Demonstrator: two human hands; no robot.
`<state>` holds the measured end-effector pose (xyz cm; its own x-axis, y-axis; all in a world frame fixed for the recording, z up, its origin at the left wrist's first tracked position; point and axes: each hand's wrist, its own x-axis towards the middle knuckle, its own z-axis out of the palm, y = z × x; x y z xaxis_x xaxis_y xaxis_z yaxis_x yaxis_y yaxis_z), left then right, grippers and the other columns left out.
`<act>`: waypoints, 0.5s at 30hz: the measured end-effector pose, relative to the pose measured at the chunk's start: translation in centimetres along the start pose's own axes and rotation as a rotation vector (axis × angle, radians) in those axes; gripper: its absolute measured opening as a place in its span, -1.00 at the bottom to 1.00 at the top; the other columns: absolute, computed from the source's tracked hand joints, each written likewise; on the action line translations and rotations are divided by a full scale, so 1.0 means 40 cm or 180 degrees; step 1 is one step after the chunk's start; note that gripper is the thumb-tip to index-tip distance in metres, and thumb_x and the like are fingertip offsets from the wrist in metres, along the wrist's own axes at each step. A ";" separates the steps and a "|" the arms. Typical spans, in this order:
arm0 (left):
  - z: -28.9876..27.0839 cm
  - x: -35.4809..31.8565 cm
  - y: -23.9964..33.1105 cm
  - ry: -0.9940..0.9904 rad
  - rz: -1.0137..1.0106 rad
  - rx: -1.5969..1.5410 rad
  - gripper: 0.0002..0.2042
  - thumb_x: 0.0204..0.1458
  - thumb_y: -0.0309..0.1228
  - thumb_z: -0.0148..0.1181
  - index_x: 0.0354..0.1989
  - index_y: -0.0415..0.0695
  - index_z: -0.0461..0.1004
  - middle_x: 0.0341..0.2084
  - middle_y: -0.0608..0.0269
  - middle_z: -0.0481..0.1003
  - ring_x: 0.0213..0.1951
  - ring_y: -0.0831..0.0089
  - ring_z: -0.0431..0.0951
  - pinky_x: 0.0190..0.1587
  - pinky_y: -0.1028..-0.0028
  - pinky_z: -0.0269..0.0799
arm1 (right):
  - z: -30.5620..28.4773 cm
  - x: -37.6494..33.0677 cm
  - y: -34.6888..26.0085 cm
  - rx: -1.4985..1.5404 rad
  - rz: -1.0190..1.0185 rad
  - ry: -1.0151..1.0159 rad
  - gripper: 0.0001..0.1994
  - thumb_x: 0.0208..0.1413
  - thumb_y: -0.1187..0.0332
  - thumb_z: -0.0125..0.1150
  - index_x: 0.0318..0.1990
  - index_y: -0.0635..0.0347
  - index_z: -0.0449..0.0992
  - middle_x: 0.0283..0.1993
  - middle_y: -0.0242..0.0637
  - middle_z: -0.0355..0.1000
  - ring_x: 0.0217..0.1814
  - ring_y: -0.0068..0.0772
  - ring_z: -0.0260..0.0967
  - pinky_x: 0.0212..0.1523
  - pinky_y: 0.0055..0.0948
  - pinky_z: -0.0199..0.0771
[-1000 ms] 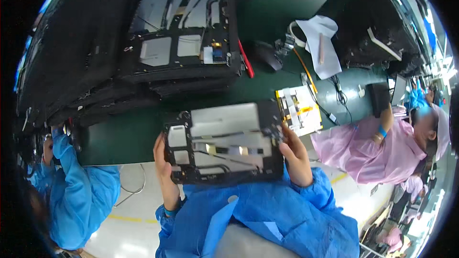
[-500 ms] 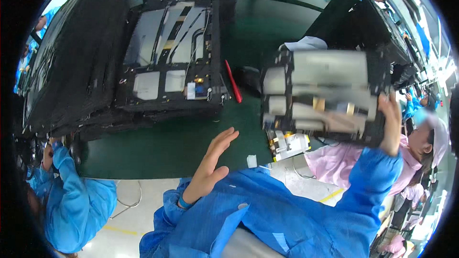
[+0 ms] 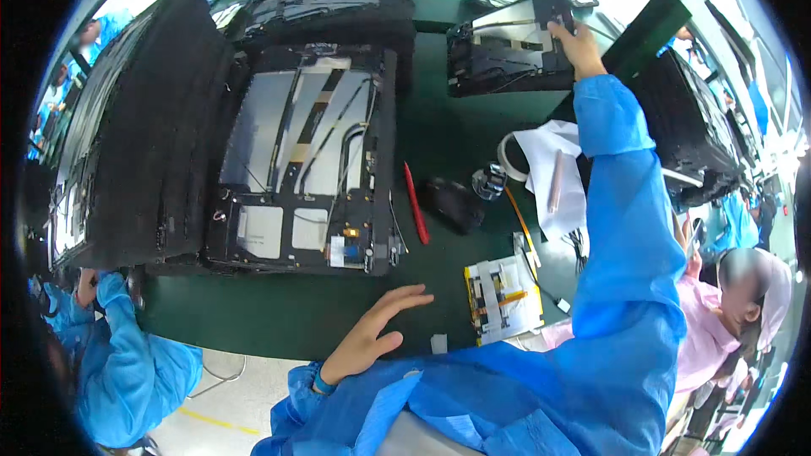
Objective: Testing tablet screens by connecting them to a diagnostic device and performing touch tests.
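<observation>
My right hand (image 3: pixel 576 46) reaches to the far side of the bench and grips the right edge of an opened tablet (image 3: pixel 512 36) in a black foam tray. Whether this tray rests on the bench or is just above it, I cannot tell. My left hand (image 3: pixel 372 339) hangs over the front edge of the bench, fingers stretched and thumb apart, holding nothing. Beyond it lies a stack of foam trays, with another opened tablet (image 3: pixel 304 160) on top showing silver plates, black cables and a small circuit board. Right of this stack lies a red pen-like tool (image 3: pixel 416 203).
Tall black tray stacks stand at left (image 3: pixel 160 135) and right (image 3: pixel 688 110). On the green bench (image 3: pixel 279 300) lie a battery pack (image 3: pixel 503 297) with yellow edges, white paper (image 3: pixel 549 177), a tape roll (image 3: pixel 509 156) and a dark object (image 3: pixel 456 204). Co-workers sit around.
My right hand has carried the tablet in its tray from the near right to the far side of the bench. The paper, tape roll and whole battery pack are now uncovered. My left hand stays open.
</observation>
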<state>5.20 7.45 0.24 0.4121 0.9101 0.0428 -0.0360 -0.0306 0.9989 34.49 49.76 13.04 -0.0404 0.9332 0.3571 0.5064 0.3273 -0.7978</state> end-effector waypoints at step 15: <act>-0.084 -0.095 0.031 0.0309 -0.0062 -0.0115 -0.21 0.00 0.20 -0.12 0.16 -0.33 0.24 0.15 -0.06 0.25 0.23 0.12 0.18 0.27 0.26 -0.04 | 0.185 0.219 0.582 -0.0025 0.2173 -0.1025 -0.48 -0.06 0.02 0.26 -0.14 0.36 0.48 -0.23 -0.18 0.48 -0.20 -0.23 0.43 -0.19 -0.23 0.41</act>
<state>0.54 5.33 1.26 0.3230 0.9462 0.0196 -0.0623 0.0006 0.9981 39.53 66.65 -5.99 0.0353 0.9259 -0.3761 0.5152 -0.3393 -0.7870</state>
